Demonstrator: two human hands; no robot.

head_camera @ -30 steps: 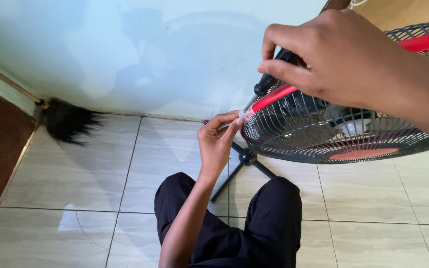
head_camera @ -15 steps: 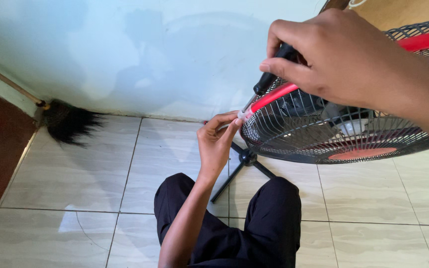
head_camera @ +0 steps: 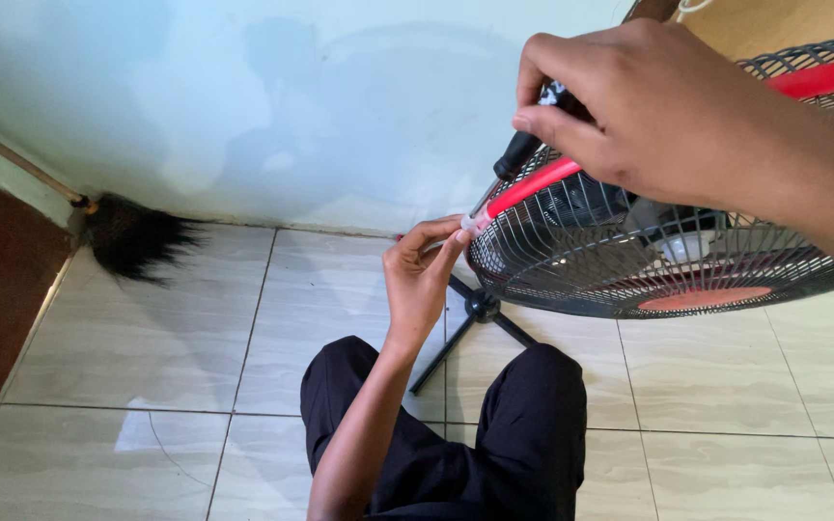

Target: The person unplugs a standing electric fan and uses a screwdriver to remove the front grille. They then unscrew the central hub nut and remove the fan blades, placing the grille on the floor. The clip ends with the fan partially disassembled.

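Tiled floor (head_camera: 147, 338) below: my right hand (head_camera: 668, 106) grips the screwdriver (head_camera: 518, 159), its tip at the fan guard (head_camera: 629, 260) rim clip, which my left hand (head_camera: 422, 275) pinches. Guard still attached.

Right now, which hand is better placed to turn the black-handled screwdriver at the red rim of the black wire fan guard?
Right. The right hand already grips the black-handled screwdriver, its tip at the red rim. The left hand pinches the rim's end by the tip.
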